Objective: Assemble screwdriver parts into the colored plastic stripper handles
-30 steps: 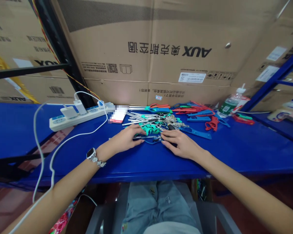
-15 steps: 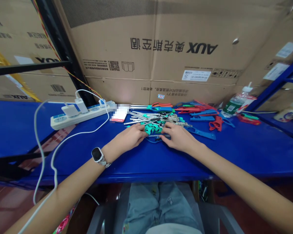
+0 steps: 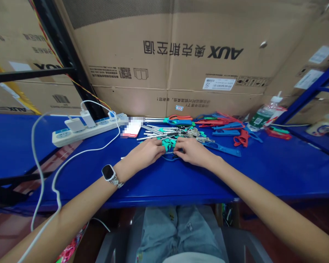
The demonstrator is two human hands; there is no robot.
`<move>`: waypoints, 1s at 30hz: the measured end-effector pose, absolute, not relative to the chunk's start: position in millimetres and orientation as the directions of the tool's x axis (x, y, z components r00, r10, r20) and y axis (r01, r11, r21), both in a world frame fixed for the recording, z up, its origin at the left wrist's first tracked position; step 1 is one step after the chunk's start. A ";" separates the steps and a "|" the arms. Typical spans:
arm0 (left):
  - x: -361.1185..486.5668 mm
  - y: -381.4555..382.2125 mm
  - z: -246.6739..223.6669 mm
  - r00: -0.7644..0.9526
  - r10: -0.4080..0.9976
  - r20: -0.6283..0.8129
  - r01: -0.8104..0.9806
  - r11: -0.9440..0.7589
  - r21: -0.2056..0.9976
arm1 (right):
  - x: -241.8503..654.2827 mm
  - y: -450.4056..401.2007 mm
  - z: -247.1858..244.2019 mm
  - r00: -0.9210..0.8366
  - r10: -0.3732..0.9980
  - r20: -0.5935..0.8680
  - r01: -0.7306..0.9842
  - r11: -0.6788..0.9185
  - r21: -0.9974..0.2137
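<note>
At the front of a pile of metal rods (image 3: 153,131) and small green plastic parts (image 3: 168,144), my two hands are close together. My left hand (image 3: 149,151), below a wrist with a watch (image 3: 108,172), has its fingers curled and pressed together; a thin metal rod seems to run under it. My right hand (image 3: 192,151) pinches a thin metal piece (image 3: 169,153) with thumb and forefinger. A blue loop (image 3: 170,159) lies just in front of the fingertips. What the left fingertips grip is too small to tell.
A power strip (image 3: 90,130) with white chargers and cables lies at the left. Behind the pile is a phone-like white and red item (image 3: 132,128). Red tools (image 3: 222,119), blue tools (image 3: 227,149) and a bottle (image 3: 264,114) lie right. Cardboard boxes (image 3: 186,22) stand behind.
My right hand has moved left, nearer my left hand, and its thumb and forefinger have come together. A rod end now shows left of my left hand. The view has shifted slightly.
</note>
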State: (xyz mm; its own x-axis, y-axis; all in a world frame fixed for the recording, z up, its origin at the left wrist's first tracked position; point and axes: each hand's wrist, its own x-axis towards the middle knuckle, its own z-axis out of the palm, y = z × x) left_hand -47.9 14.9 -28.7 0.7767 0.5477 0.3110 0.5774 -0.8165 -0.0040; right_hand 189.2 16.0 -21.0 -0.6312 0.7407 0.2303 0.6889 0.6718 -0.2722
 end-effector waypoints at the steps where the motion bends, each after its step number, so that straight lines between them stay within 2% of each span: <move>1: -47.3 16.0 -28.1 0.774 0.552 0.309 0.577 -0.817 0.013 | 188.6 17.2 -20.5 -0.619 0.754 0.219 0.694 0.656 -0.298; 4: -45.6 17.9 -25.6 0.759 0.586 0.285 0.590 -0.803 0.078 | 186.3 22.0 -16.4 -0.601 0.781 0.168 0.703 0.617 -0.354; 6: -44.5 18.0 -24.1 0.752 0.600 0.273 0.602 -0.794 0.087 | 185.2 24.4 -12.7 -0.611 0.778 0.146 0.706 0.619 -0.344; 10: -43.2 15.7 -24.2 0.769 0.575 0.278 0.596 -0.803 0.013 | 185.2 24.3 -8.0 -0.654 0.744 0.138 0.690 0.661 -0.295; 18: -44.7 3.0 -33.1 0.812 0.503 0.297 0.557 -0.819 -0.138 | 185.1 20.8 -13.0 -0.656 0.737 0.164 0.683 0.672 -0.287; 26: -42.3 -7.9 -39.4 0.773 0.537 0.337 0.573 -0.820 -0.009 | 186.2 10.7 -20.2 -0.592 0.779 0.208 0.730 0.627 -0.271; 30: -41.3 -10.3 -38.7 0.767 0.545 0.340 0.590 -0.806 -0.039 | 186.8 2.0 -23.6 -0.561 0.791 0.246 0.744 0.611 -0.269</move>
